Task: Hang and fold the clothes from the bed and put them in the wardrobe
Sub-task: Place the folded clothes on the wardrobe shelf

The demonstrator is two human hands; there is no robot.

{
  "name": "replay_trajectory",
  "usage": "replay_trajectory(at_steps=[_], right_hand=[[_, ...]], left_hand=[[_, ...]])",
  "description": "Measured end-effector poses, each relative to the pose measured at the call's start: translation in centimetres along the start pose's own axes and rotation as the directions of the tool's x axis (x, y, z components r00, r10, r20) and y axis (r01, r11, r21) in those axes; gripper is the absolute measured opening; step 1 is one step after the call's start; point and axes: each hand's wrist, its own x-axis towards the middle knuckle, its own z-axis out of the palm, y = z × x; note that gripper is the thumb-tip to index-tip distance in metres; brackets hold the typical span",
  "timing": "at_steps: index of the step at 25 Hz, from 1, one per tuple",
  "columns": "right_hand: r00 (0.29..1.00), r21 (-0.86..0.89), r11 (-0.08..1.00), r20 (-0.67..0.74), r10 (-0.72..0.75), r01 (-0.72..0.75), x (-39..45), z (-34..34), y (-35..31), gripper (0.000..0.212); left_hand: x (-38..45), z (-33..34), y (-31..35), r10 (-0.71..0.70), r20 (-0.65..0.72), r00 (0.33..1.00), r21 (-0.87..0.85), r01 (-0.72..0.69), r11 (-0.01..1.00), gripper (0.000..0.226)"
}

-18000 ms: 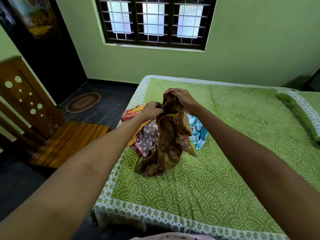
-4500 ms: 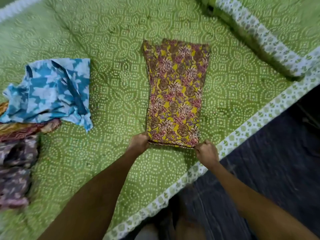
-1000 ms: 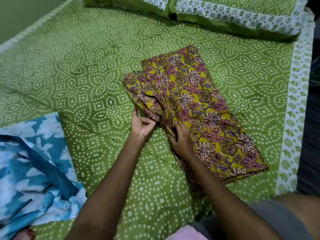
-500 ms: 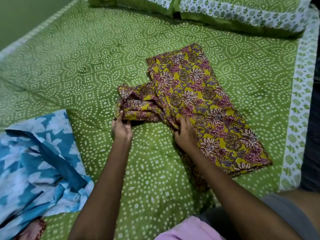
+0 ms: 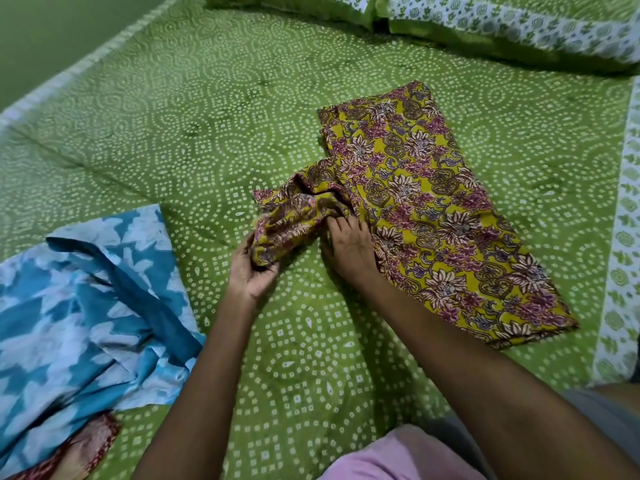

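Observation:
A yellow garment with a purple floral print (image 5: pixel 426 209) lies lengthwise on the green bedsheet (image 5: pixel 194 126), its body flat and one sleeve bunched out to the left. My left hand (image 5: pixel 251 268) grips the crumpled end of that sleeve. My right hand (image 5: pixel 349 245) presses its fingers on the fabric where the sleeve meets the body. A blue and white patterned garment (image 5: pixel 86 310) lies rumpled at the left.
Green pillows with white printed borders (image 5: pixel 512 26) lie along the top. The sheet's white patterned border (image 5: pixel 620 258) marks the bed's right edge. A red and cream cloth (image 5: pixel 79 452) peeks out at the bottom left. A green wall (image 5: pixel 52 36) rises beyond the far side.
My left hand has gathered the sleeve end into its grip and lifted it toward the body of the garment. My right hand has stayed at the sleeve's base.

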Motion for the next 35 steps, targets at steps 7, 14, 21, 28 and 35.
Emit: replay_trajectory(at_steps=[7, 14, 21, 28, 35], right_hand=[[0.991, -0.024, 0.991, 0.03, -0.128, 0.129, 1.3, -0.2, -0.9, 0.042], [0.989, -0.065, 0.992, 0.101, -0.104, 0.111, 1.3, 0.4, 0.5, 0.029], [0.939, 0.069, 0.948, -0.173, -0.296, 0.311, -2.1, -0.2, 3.3, 0.02], [0.896, 0.106, 0.891, -0.097, -0.433, 0.442, -4.9, 1.6, -2.1, 0.04], [0.87, 0.092, 0.865, -0.086, -0.486, 0.493, -3.9, 2.5, -4.9, 0.03]], left_hand=[[1.3, -6.1, 2.5, 0.456, -0.327, 0.828, 0.574, -0.21, 0.792, 0.027], [3.2, -6.8, 5.0, 0.649, -0.266, 0.712, 0.834, -0.169, 0.526, 0.055], [-3.4, -9.0, 4.5, 0.625, 0.007, 0.781, 0.993, 0.07, -0.099, 0.064], [1.3, -7.5, 4.5, 0.659, 0.079, 0.748, 0.976, 0.075, -0.202, 0.058], [2.3, -10.7, 6.7, 0.619, 0.384, 0.685, 0.916, -0.198, -0.349, 0.02]])
